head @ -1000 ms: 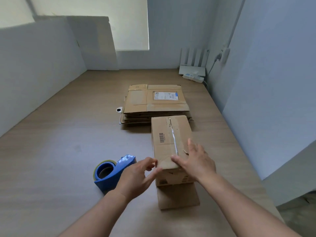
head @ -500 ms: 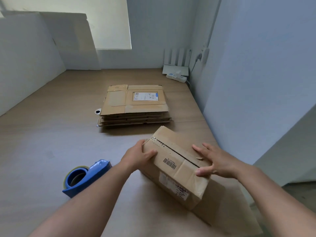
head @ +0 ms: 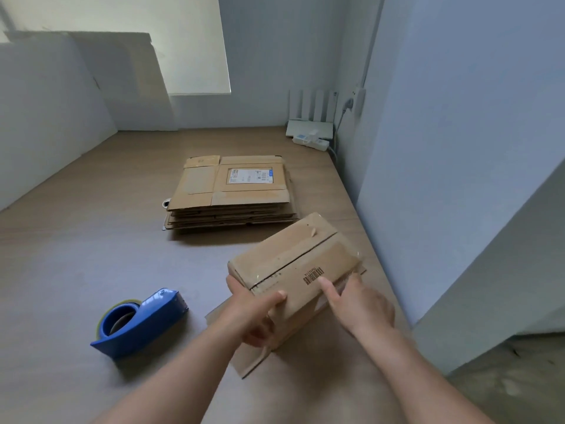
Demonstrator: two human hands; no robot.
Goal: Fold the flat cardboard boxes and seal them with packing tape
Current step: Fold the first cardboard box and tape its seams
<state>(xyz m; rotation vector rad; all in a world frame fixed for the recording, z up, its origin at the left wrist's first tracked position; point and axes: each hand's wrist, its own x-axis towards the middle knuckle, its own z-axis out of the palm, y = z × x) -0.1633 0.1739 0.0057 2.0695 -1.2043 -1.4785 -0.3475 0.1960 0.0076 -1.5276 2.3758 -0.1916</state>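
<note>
left hand [head: 255,315]: thumb on top of folded box [head: 293,258], fingers curled under its near corner, gripping. right hand [head: 359,304]: thumb on top beside barcode, fingers wrapped round right edge, gripping. box tilted between both hands, seam up; whether it touches table [head: 76,258], cannot tell. blue tape dispenser [head: 140,324] left of hands. stack of flat boxes [head: 229,194] beyond.
</note>
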